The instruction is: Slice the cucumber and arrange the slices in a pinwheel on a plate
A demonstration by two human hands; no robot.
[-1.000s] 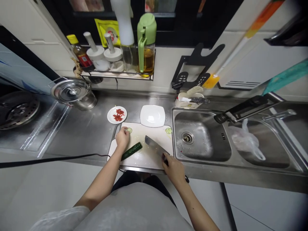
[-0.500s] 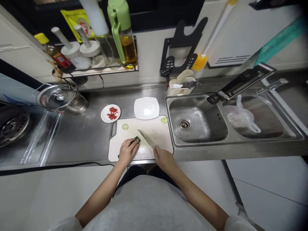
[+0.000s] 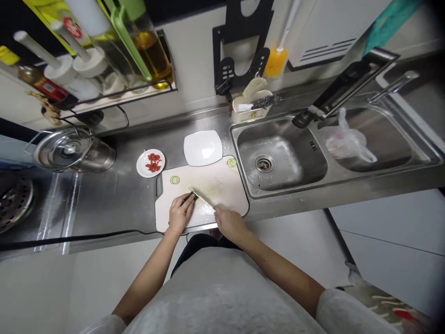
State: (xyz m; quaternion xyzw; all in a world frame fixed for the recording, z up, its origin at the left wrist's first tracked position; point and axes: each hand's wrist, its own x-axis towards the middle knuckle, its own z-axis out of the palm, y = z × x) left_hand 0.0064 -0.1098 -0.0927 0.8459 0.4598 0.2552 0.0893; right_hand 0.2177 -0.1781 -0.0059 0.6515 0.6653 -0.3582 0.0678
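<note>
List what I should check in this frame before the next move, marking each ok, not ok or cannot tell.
1. Knife gripped: ok, the right hand holds it.
2. Cucumber held: ok, the left hand is on it.
3. Left hand safely clear of the knife: cannot tell; they are very close and the gap is too small to judge.
4. Cut slices away from the knife: ok, they lie near the board's two far corners.
5. Red bits contained: ok, they sit on the round plate.
</note>
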